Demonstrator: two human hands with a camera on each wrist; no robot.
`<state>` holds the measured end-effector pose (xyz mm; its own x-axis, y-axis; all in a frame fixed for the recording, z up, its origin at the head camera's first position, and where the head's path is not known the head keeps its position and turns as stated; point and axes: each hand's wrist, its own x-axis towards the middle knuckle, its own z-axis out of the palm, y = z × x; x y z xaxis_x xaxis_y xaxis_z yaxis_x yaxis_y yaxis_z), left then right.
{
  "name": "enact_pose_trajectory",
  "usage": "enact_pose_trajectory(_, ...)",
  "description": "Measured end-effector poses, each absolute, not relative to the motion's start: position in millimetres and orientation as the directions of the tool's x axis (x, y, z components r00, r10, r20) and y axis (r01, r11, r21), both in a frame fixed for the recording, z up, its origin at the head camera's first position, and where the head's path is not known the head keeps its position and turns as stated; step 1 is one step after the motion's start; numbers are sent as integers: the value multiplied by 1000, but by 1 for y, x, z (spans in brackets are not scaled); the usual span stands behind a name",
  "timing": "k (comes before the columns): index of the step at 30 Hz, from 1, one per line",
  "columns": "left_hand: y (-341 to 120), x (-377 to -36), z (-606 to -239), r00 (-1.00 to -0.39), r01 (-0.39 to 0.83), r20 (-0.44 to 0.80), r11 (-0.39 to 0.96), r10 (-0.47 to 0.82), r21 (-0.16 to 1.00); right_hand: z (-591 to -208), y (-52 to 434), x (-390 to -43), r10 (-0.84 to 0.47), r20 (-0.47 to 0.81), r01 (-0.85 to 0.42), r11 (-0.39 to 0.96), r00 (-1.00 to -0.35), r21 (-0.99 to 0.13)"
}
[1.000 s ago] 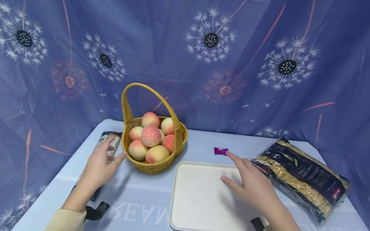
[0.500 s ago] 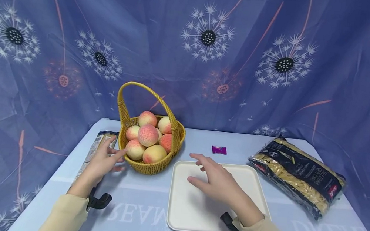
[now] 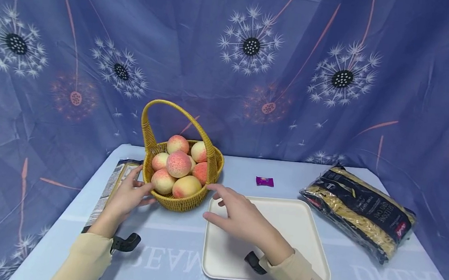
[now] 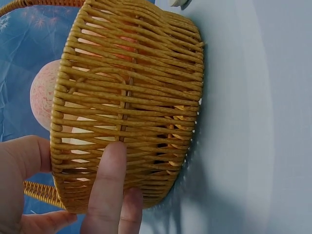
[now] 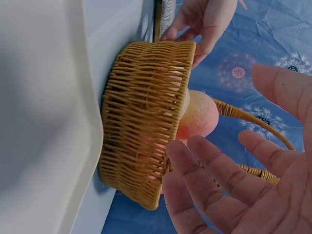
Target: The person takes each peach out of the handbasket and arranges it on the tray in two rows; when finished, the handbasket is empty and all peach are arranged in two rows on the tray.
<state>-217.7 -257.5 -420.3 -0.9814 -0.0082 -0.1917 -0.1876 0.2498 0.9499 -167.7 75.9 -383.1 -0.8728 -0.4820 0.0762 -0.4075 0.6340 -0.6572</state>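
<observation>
Now, head view, basket: the wicker basket (image 3: 181, 185) of peaches (image 3: 179, 163) is standing at centre left of the frame on the desk (image 3: 246, 171), touching nothing but the hands.
Head view, left hand: the left hand (image 3: 127, 196) is resting against the basket's left wall, fingers straight and relaxed, lying partly over a flat packet (image 3: 112, 183).
Head view, right hand: the right hand (image 3: 241, 218) is hovering over the left edge of the white tray (image 3: 301, 228), fingers spread, fingertips just beside the basket's right wall.
Head view, what has changed: a second ago the right hand was reaching toward the purple candy (image 3: 264, 181) at the tray's far edge; it is now closing on the basket instead, leaving the candy untouched. The left hand has slid in from the packet to the basket wall. Both hands are now converging on the basket, so it looks like the thing being handled.
Head view, elsewhere: a pasta bag (image 3: 359, 211) is lying at the right.
Left wrist view: straight fingers (image 4: 109, 187) are pressing flat on the woven wall of the basket (image 4: 131, 97); a peach (image 4: 45, 87) is showing at the left.
Right wrist view: the right hand (image 5: 243, 190) is filling the lower right, fingers apart, holding nothing, near the basket (image 5: 146, 117); the left hand (image 5: 204, 19) is showing at the top.
</observation>
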Motion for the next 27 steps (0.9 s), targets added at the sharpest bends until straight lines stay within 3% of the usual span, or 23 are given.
enact_pose_trajectory(15, -262, -211, -423, -984, -175, -172, 273, -32, 946, -375, 83, -179, -510, 89, -414, 572, -856, -709)
enact_pose_trajectory(27, -267, -207, -423, -985, -170, -172, 272, -18, 947, -365, 131, -254, -484, 70, -318, 452, -872, -833)
